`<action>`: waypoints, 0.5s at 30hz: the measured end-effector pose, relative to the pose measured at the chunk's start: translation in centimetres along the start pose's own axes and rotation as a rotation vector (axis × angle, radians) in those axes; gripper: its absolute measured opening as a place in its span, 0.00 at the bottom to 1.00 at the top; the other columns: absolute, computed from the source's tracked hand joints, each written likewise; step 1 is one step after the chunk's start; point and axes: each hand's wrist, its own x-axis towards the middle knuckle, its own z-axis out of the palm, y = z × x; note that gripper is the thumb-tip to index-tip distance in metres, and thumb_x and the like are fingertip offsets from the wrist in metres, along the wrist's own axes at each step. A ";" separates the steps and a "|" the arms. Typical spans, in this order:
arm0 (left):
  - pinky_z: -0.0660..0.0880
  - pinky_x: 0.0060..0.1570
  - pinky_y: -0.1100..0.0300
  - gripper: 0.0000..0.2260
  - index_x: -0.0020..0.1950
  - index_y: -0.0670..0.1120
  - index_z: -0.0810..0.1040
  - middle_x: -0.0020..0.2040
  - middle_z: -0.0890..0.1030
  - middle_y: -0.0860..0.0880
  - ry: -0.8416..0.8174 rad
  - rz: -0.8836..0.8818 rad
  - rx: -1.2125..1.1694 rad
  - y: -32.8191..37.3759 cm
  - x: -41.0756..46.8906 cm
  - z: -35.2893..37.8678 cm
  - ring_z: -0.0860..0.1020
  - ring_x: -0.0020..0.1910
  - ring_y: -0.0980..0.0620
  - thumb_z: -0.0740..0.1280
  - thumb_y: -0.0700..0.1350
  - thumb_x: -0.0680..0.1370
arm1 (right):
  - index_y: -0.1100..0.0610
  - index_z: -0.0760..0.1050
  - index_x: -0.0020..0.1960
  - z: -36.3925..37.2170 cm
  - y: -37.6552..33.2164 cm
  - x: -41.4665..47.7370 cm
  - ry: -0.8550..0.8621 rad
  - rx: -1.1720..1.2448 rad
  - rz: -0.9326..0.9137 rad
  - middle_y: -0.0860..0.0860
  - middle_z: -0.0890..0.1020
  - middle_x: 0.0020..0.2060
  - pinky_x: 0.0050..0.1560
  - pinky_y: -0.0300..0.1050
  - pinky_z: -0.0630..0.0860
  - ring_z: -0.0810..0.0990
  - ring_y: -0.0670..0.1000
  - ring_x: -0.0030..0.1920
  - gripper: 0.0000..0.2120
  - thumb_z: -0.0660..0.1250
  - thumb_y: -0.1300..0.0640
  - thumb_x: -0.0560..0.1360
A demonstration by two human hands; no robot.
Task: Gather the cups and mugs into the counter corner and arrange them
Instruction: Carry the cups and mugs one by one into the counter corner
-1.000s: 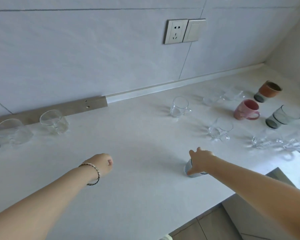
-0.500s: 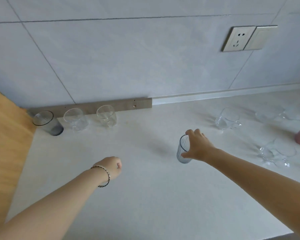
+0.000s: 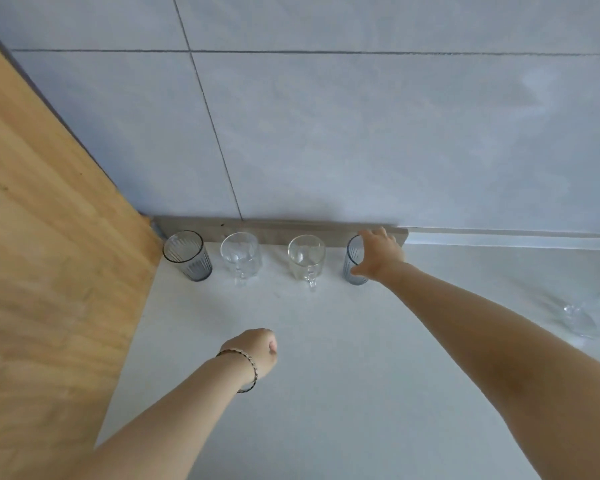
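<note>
A row of cups stands along the back wall in the counter corner. From the left: a smoky grey ribbed tumbler (image 3: 187,255) next to the wooden panel, a clear glass mug (image 3: 240,257), then a second clear glass mug (image 3: 306,258). At the row's right end my right hand (image 3: 378,252) is shut on a grey ribbed tumbler (image 3: 353,261), which stands upright on the counter. My left hand (image 3: 257,351) hovers over the counter in a loose fist, holding nothing. More clear glassware (image 3: 582,315) shows blurred at the right edge.
A tall wooden panel (image 3: 49,271) walls off the counter on the left. A grey strip (image 3: 278,230) runs along the foot of the tiled wall behind the cups. The white counter (image 3: 326,393) stretches toward me.
My right hand carried the grey tumbler from mid-counter left and back to the wall, setting it at the row's right end. The view swung left toward the corner. My left hand stayed fisted.
</note>
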 end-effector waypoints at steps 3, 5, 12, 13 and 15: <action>0.72 0.58 0.57 0.10 0.53 0.51 0.75 0.61 0.77 0.51 -0.017 0.014 0.010 -0.1 1.0 -0.1 0.76 0.60 0.48 0.56 0.42 0.77 | 0.55 0.63 0.70 0.5 -0.5 1.3 0.023 -0.004 0.029 0.54 0.66 0.67 0.58 0.49 0.73 0.66 0.58 0.69 0.34 0.73 0.54 0.69; 0.72 0.59 0.57 0.13 0.57 0.50 0.75 0.61 0.77 0.51 -0.025 0.019 0.016 0.4 1.5 -0.2 0.76 0.61 0.48 0.56 0.42 0.77 | 0.56 0.62 0.71 0.4 -0.4 1.4 0.031 0.023 0.039 0.54 0.66 0.68 0.60 0.49 0.72 0.65 0.57 0.69 0.34 0.72 0.54 0.70; 0.72 0.59 0.57 0.13 0.59 0.49 0.75 0.61 0.77 0.51 -0.031 0.066 0.049 4.0 1.9 0.4 0.76 0.60 0.49 0.55 0.43 0.78 | 0.56 0.48 0.76 1.8 4.2 -4.5 -0.024 0.221 0.060 0.56 0.61 0.70 0.61 0.50 0.71 0.70 0.59 0.67 0.39 0.68 0.57 0.74; 0.72 0.59 0.58 0.13 0.59 0.49 0.75 0.61 0.77 0.51 -0.031 0.075 0.053 4.9 2.0 0.7 0.76 0.60 0.49 0.55 0.43 0.78 | 0.56 0.48 0.77 2.0 5.7 -6.0 -0.063 0.201 0.062 0.56 0.61 0.70 0.60 0.49 0.72 0.71 0.59 0.66 0.39 0.67 0.56 0.74; 0.72 0.59 0.58 0.13 0.58 0.48 0.75 0.61 0.77 0.50 -0.031 0.093 0.063 6.9 2.1 1.2 0.76 0.59 0.49 0.55 0.43 0.78 | 0.55 0.51 0.76 2.0 9.4 -8.6 -0.135 0.155 0.083 0.56 0.63 0.70 0.60 0.49 0.72 0.72 0.58 0.65 0.36 0.66 0.54 0.75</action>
